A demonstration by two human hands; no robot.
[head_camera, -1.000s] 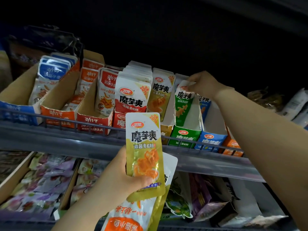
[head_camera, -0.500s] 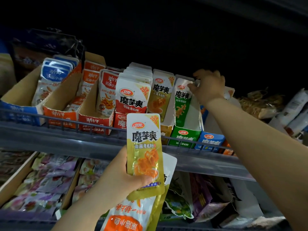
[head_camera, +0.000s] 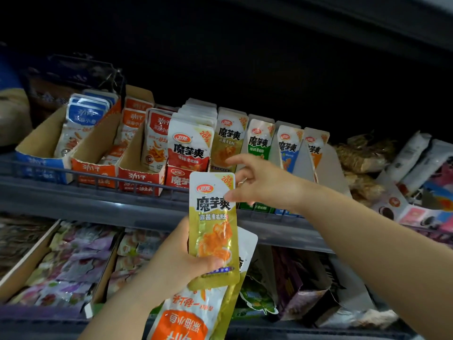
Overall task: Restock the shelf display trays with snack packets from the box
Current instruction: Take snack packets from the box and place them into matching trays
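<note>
Left hand [head_camera: 177, 265] grips the upright yellow packet [head_camera: 212, 217]; right hand [head_camera: 264, 185], fingers loosely spread, hovers at its upper edge

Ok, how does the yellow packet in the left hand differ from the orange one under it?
The yellow packet stands upright in front, its print readable; the orange packet hangs upside down behind it. The yellow one's whole length shows; the orange one is cut off by the frame's bottom edge. Both are in the grip of the left hand.

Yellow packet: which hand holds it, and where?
The left hand grips the yellow packet near its bottom. The right hand is at its upper right edge; pinching cannot be told.
</note>
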